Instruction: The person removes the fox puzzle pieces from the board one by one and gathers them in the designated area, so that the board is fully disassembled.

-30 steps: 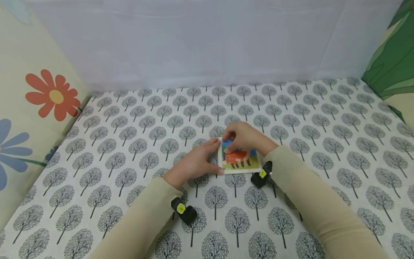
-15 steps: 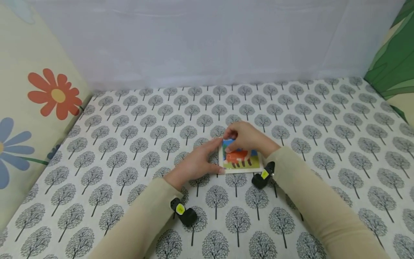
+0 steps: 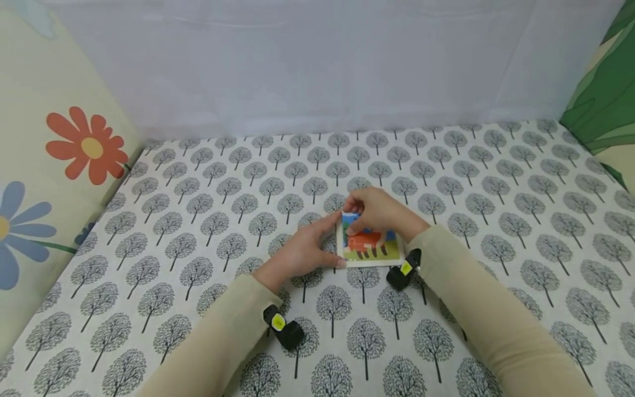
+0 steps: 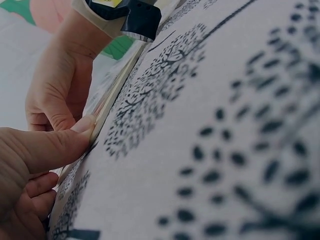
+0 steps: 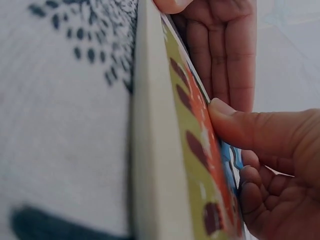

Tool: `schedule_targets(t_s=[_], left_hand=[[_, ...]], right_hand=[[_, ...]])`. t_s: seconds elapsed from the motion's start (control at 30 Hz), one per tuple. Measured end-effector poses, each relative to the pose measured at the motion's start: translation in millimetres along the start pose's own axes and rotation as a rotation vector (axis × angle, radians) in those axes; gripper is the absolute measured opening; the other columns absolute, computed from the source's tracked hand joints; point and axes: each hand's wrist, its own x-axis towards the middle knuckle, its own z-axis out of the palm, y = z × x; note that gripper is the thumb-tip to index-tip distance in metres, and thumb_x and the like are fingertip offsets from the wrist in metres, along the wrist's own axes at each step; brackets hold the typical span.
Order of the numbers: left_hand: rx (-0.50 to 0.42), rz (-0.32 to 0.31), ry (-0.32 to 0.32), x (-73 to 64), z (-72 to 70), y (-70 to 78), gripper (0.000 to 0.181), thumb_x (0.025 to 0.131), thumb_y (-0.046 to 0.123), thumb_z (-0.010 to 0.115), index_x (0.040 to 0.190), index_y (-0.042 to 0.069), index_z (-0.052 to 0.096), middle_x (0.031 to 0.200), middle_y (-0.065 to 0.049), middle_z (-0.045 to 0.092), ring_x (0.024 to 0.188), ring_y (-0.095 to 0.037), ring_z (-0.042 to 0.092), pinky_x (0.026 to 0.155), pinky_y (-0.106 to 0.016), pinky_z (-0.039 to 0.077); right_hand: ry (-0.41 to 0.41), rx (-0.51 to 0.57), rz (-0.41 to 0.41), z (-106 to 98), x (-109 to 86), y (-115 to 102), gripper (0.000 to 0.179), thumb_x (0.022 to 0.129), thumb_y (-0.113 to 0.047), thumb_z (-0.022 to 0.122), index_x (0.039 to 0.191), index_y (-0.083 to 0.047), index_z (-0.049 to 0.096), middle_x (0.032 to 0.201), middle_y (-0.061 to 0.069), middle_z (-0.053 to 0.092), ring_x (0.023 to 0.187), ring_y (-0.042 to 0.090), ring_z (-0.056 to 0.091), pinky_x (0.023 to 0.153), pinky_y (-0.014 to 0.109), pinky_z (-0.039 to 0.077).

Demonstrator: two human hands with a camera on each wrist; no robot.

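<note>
A small picture puzzle (image 3: 364, 255) with a pale rim lies on the tablecloth, showing an orange four-legged animal on green and blue. My left hand (image 3: 300, 251) holds its left side, thumb at the near corner and forefinger at the far corner. From the left wrist view, the left thumb (image 4: 65, 145) presses on the board's pale edge (image 4: 117, 87). Over the picture's upper left, my right hand (image 3: 381, 210) has curled fingers and thumb set around a blue piece. Close up, the right thumb (image 5: 255, 127) touches the picture; its seams are mostly hidden.
A tree-print cloth (image 3: 198, 309) covers the table. Behind it hangs a pale curtain (image 3: 322, 66). Flower-painted panels (image 3: 91, 148) stand at the left, and a leafy panel (image 3: 605, 94) at the right. Each wrist carries a black camera (image 3: 402, 274).
Both hands and the puzzle stay almost where they were. The whole head view has shifted very slightly.
</note>
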Motion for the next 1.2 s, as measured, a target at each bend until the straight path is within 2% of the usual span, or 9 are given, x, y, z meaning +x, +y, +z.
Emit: schedule_targets(t_s=[0.27,0.53,0.73,0.87,1.03,1.2], left_hand=[[-0.005,0.012,0.0,-1.2,0.3,0.4,0.099,0.069,0.02,0.08,0.148,0.019,0.021,0.151,-0.003,0.027,0.139,-0.023,0.024,0.115,-0.042,0.017],[-0.01,-0.02,-0.001,-1.0,0.9,2.0,0.098,0.069,0.019,0.08,0.148,0.019,0.022,0.152,-0.002,0.025,0.139,-0.022,0.023,0.115,-0.042,0.016],[0.001,-0.028,0.0,-0.6,1.1,2.0,0.097,0.069,0.019,0.08,0.147,0.02,0.023,0.152,-0.001,0.024,0.139,-0.022,0.023,0.115,-0.042,0.017],[-0.002,-0.031,-0.001,0.1,1.0,2.3,0.096,0.069,0.019,0.08,0.147,0.02,0.024,0.152,0.002,0.023,0.139,-0.021,0.023,0.115,-0.041,0.018],[-0.001,-0.023,-0.003,-0.3,0.4,2.4,0.096,0.068,0.019,0.08,0.147,0.018,0.025,0.152,0.001,0.023,0.139,-0.021,0.023,0.115,-0.041,0.017],[0.004,-0.016,-0.002,0.1,0.2,2.0,0.096,0.069,0.019,0.08,0.147,0.017,0.025,0.152,0.001,0.023,0.14,-0.02,0.022,0.115,-0.04,0.017]], right_hand=[[0.005,0.018,-0.011,-0.8,-0.2,2.6,0.029,0.07,-0.009,0.078,0.094,-0.013,0.062,0.099,0.003,0.061,0.093,0.019,0.055,0.083,0.029,0.05],[0.021,0.083,-0.026,-7.4,-5.1,8.9,0.007,0.086,-0.017,0.065,0.092,-0.016,0.066,0.094,0.002,0.063,0.082,0.018,0.057,0.072,0.028,0.05],[0.031,0.099,-0.036,-11.0,-4.0,11.1,0.009,0.088,-0.018,0.062,0.094,-0.014,0.067,0.091,0.002,0.065,0.077,0.016,0.057,0.07,0.026,0.05],[0.015,0.146,-0.008,-14.2,-2.2,12.6,0.011,0.089,-0.016,0.06,0.096,-0.012,0.068,0.088,0.003,0.066,0.074,0.015,0.057,0.067,0.025,0.05],[-0.01,0.23,0.03,-19.3,-0.7,15.5,0.017,0.089,-0.015,0.059,0.103,-0.008,0.067,0.092,0.005,0.066,0.077,0.016,0.059,0.071,0.025,0.052],[-0.009,0.229,0.039,-25.0,-0.9,20.8,0.015,0.09,-0.013,0.058,0.101,-0.006,0.066,0.09,0.005,0.064,0.076,0.015,0.058,0.07,0.025,0.051]])
